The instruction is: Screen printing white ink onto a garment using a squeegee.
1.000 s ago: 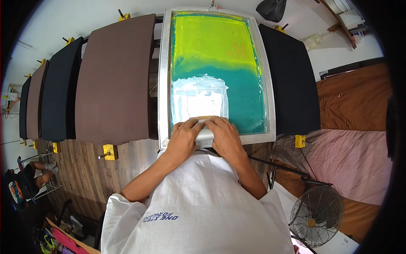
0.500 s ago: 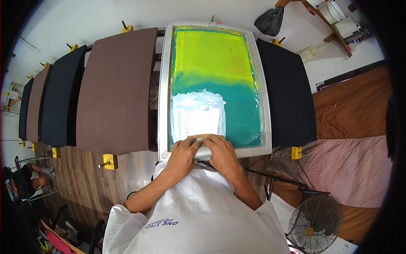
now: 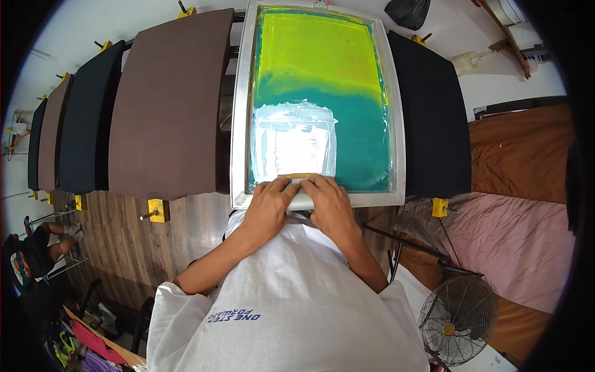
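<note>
A silver-framed printing screen point(image 3: 399, 124) lies before me, its mesh green with a yellow-green band point(image 3: 316, 49) across the far part. White ink point(image 3: 297, 149) is spread over the near left part of the mesh. At the near end of the ink is a squeegee point(image 3: 295, 176), a strip of its tan edge showing between my fingers. My left hand point(image 3: 269, 208) and my right hand point(image 3: 327, 203) are side by side, fingers curled over the squeegee just above the frame's near rail. The squeegee's blade is hidden.
Brown point(image 3: 170, 105) and black point(image 3: 90, 118) cloth-covered boards stand in a row to the left, another black board point(image 3: 431, 118) to the right. Yellow clamp blocks point(image 3: 158, 211) jut from their ends. A fan point(image 3: 458, 320) stands at lower right. A person's leg point(image 3: 61, 248) shows at far left.
The view has tilted, so the screen and boards sit higher in the picture. Both hands keep their grip on the squeegee at about the same place by the near rail.
</note>
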The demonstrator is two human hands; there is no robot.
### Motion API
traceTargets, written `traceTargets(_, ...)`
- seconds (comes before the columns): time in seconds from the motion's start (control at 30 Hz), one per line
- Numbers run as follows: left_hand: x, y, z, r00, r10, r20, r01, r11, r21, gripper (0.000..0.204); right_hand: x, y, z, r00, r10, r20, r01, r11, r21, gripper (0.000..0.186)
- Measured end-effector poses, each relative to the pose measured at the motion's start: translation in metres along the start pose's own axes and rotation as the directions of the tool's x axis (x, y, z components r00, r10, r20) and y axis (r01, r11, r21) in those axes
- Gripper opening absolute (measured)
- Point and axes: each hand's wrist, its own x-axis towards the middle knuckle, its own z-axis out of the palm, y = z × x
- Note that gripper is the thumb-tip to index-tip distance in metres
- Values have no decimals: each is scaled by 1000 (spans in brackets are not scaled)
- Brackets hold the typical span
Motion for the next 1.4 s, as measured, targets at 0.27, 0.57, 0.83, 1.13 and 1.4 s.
traceTargets(0.27,-4,7,-4,1000,2,-5,-2,1000,27,67,-4,-1,-2,999,16,31,-16,1000,-3,53)
traceTargets(0.57,-3,-1,3,1000,12,-12,-11,1000,5,65,-6,-1,7,999,10,-52,-10,1000,11,50)
traceTargets(0.83,44,-7,-22,997,41,-69,-37,998,52,57,39,15,-14,998,-24,-62,24,1000,-4,46)
traceTargets(1.13,82,-36,-17,993,83,-80,-72,989,131,54,79,33,-10,999,27,43,-22,992,-122,51)
traceTargets(1.4,16,0,-12,995,17,101,-16,1000,-12,56,9,8,-9,993,62,104,-63,998,6,52)
